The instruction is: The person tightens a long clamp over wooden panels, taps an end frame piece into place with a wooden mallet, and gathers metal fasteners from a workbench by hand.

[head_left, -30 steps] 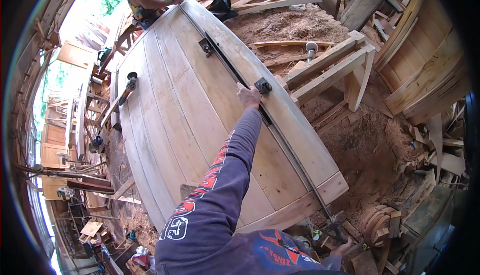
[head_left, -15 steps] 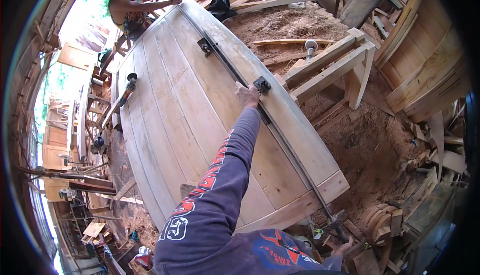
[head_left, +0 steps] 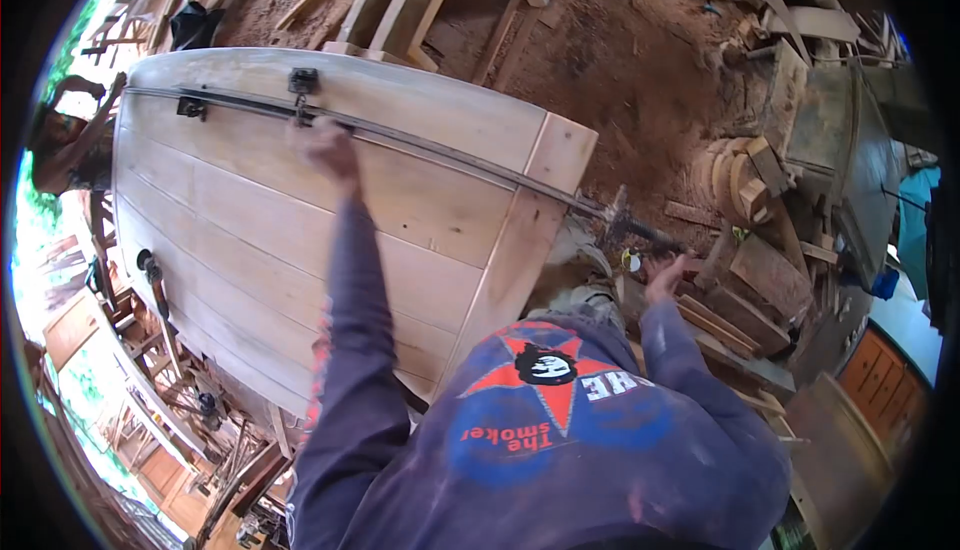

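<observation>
A long metal bar clamp (head_left: 450,155) lies across a broad panel of pale wooden planks (head_left: 270,195), close to its far edge. My left hand (head_left: 332,155), slightly blurred, is closed at the clamp's bar, beside a small black clamp block (head_left: 303,80). Another black block (head_left: 191,107) sits farther left along the bar. Past the panel's right end, my right hand (head_left: 664,276) is at the clamp's screw handle (head_left: 655,237), fingers curled against its end. Part of that grip is hidden.
Another person (head_left: 75,140) has a hand at the clamp's far end. A power tool (head_left: 152,275) lies on the panel's left edge. A wooden frame (head_left: 405,0) stands behind the panel. Offcuts (head_left: 765,275) are piled at the right, with sawdust on the ground.
My view has swung right and down, so the panel appears turned and farther left. My right hand and the screw end show more fully. My left hand stays by the same black block.
</observation>
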